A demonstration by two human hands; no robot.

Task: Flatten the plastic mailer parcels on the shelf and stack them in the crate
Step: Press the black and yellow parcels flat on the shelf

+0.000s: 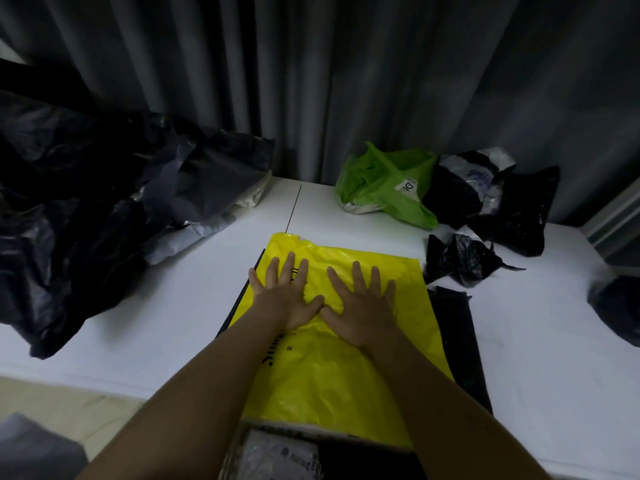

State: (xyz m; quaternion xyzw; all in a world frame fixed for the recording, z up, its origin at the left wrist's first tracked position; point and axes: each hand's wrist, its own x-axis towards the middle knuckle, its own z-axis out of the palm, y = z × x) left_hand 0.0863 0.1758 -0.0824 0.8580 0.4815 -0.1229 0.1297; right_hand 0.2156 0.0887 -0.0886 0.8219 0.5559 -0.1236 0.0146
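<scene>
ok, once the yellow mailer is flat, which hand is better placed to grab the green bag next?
Right, probably. The crumpled green plastic bag lies far right on the white shelf. The right hand presses the yellow plastic mailer on that side; the left hand would cross over.

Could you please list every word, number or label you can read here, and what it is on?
"25": white sticker on the crumpled green plastic bag.
Black print on the flat yellow plastic mailer, partly under the left hand: too blurred to read.
Nothing else is legible.
</scene>
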